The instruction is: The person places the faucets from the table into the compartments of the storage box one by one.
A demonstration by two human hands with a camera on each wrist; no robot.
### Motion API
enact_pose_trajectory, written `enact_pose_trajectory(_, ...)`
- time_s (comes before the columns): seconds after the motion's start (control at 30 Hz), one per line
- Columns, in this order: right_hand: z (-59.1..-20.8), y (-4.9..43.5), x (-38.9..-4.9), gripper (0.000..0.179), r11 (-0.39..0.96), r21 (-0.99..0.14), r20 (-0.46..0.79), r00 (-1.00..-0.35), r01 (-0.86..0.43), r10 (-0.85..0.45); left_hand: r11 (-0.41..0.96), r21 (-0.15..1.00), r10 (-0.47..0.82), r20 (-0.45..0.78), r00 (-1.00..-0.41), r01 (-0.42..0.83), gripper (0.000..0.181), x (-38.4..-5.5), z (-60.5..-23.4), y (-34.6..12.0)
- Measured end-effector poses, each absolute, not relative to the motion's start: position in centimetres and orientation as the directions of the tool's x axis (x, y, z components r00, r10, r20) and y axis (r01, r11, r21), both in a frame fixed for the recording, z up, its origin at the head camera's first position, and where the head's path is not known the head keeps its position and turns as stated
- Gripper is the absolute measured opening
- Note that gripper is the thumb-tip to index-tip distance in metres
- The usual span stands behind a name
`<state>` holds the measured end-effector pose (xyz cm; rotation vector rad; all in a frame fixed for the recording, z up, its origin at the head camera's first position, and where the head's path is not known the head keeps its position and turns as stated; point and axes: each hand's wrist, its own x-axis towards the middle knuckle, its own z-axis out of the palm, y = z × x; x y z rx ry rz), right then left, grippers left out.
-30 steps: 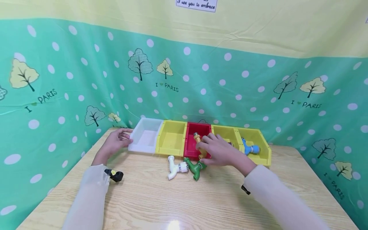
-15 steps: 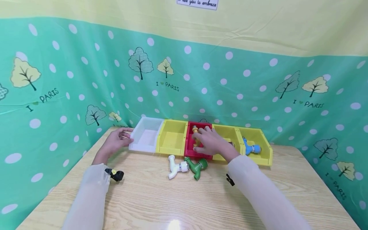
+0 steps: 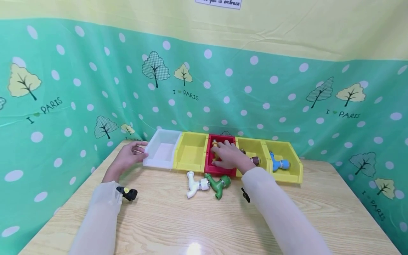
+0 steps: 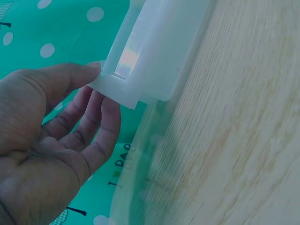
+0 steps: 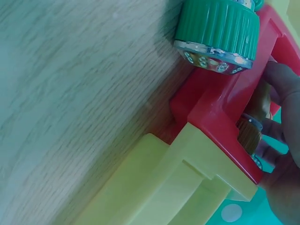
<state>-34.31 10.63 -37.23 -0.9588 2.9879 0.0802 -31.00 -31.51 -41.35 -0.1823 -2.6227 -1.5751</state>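
Note:
My left hand (image 3: 125, 158) pinches the rim of the white bin (image 4: 161, 51) at the left end of the row, thumb above and fingers below, as the left wrist view shows. Inside the red bin (image 3: 220, 171), my right hand (image 3: 230, 156) holds an orange-yellow tap (image 3: 215, 143), its fingers curled over it and hiding most of it. The tap's ribbed brown handle (image 5: 249, 133) shows beside the red wall in the right wrist view. A green tap (image 3: 218, 185) and a white tap (image 3: 193, 185) lie on the table in front, close together.
Between the white and red bins sits a yellow bin (image 3: 191, 166). Right of the red one, a yellow bin holds a tap with a brown handle (image 3: 255, 161); the end yellow bin (image 3: 294, 179) holds a blue tap (image 3: 279, 164). A patterned curtain (image 3: 204, 88) hangs behind.
My right hand has carried the orange-yellow tap from above the front of the red bin leftward and down into it. The left hand stays on the white bin.

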Motion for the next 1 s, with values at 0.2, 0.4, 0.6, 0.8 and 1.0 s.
enact_pose_trajectory(0.2,-37.5,10.5,-35.0,0.057,0.821,0.042,-0.036,-0.822,-0.569,-0.568,0.475,0.868,0.064,0.13,-0.989,0.145,0.051,-31.2,-41.5,-31.6)
enact_pose_trajectory(0.4,-37.8,10.1,-35.4,0.059,0.837,0.043,-0.087,-0.836,-0.546,-0.541,0.471,0.87,0.062,0.13,-0.99,0.144,0.05,-31.2,-41.6,-31.5)
enact_pose_trajectory(0.6,-38.1,9.9,-35.5,0.056,0.84,0.02,-0.114,-0.836,-0.542,-0.536,0.473,0.87,0.065,0.124,-0.99,0.14,0.051,-31.0,-41.6,-31.4)
enact_pose_trajectory(0.8,-38.6,9.6,-35.8,0.044,0.838,0.051,-0.134,-0.835,-0.544,-0.534,0.48,0.866,0.061,0.127,-0.99,0.141,0.052,-30.9,-41.6,-31.6)
enact_pose_trajectory(1.0,-38.7,9.3,-36.0,0.052,0.839,0.097,-0.151,-0.841,-0.535,-0.519,0.477,0.868,0.059,0.128,-0.99,0.141,0.052,-31.0,-41.6,-31.5)
